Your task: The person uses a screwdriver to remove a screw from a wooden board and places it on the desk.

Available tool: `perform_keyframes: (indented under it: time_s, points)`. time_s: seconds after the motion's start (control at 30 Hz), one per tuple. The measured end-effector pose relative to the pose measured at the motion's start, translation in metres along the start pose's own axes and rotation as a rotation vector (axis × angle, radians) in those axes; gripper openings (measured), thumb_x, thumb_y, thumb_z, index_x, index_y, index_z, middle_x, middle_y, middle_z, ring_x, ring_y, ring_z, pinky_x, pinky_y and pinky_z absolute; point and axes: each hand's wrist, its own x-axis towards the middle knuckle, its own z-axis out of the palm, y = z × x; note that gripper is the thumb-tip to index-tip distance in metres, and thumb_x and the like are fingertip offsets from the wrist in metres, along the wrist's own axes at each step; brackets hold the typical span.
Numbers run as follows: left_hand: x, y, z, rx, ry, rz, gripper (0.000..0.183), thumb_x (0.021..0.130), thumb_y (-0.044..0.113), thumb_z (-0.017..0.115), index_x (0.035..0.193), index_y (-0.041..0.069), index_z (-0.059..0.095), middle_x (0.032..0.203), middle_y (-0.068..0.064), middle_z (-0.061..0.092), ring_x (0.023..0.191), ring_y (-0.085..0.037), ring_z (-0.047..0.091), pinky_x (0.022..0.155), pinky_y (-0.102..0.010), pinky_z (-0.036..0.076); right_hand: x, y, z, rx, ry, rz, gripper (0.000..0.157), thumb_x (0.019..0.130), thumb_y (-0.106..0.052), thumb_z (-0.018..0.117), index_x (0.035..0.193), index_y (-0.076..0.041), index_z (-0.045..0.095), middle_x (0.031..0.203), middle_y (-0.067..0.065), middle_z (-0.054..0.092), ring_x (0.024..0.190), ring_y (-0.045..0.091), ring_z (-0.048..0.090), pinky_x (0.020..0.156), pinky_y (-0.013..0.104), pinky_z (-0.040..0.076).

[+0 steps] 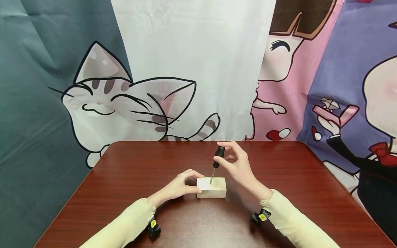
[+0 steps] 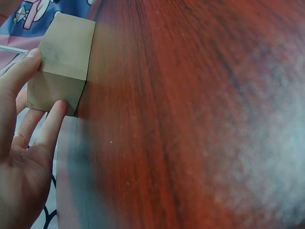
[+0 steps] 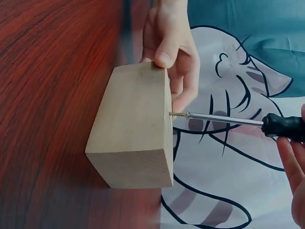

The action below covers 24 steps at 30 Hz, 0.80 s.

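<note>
A pale wooden block (image 1: 211, 193) lies on the table, and a screw (image 3: 178, 114) stands partly sunk in its top face. My left hand (image 1: 180, 185) grips the block's left end between thumb and fingers; in the left wrist view the thumb lies along one edge of the block (image 2: 66, 47). My right hand (image 1: 237, 163) pinches the black handle of a screwdriver (image 1: 220, 152), fingers near the top and thumb lower down. The screwdriver leans slightly, its metal shaft (image 3: 226, 118) running down to the screw head, with the tip right at it.
The block rests on a dark red wooden table (image 1: 149, 158). Behind the table hangs a curtain (image 1: 198, 41) printed with a cartoon cat and figures. Each wrist carries a small black camera, the left one (image 1: 153, 228) and the right one (image 1: 260, 217).
</note>
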Motion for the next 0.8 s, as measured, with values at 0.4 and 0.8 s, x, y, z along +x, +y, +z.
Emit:
perform_keyframes:
  time_s: [0.4, 0.8]
  points:
    - [-0.006, 0.031, -0.003, -0.025, 0.029, 0.011, 0.043, 0.082, 0.011, 0.079, 0.123, 0.007, 0.065, 0.117, -0.010, 0.063, 0.108, -0.026, 0.062, 0.096, -0.048, 0.050, -0.001, 0.013, -0.002, 0.118, -0.097, -0.038, 0.049, 0.093, -0.001, 0.064, 0.139, -0.012, 0.050, 0.116, 0.013, 0.068, 0.095, 0.014, 0.072, 0.080, 0.026, 0.058]
    - [-0.007, 0.033, -0.004, -0.009, 0.015, 0.015, 0.043, 0.083, 0.013, 0.079, 0.123, 0.008, 0.065, 0.117, -0.009, 0.064, 0.109, -0.025, 0.062, 0.098, -0.047, 0.049, -0.009, 0.012, 0.010, -0.014, 0.092, 0.060, 0.060, 0.080, -0.009, 0.082, 0.129, -0.011, 0.049, 0.097, 0.009, 0.063, 0.082, 0.006, 0.061, 0.067, 0.021, 0.054]
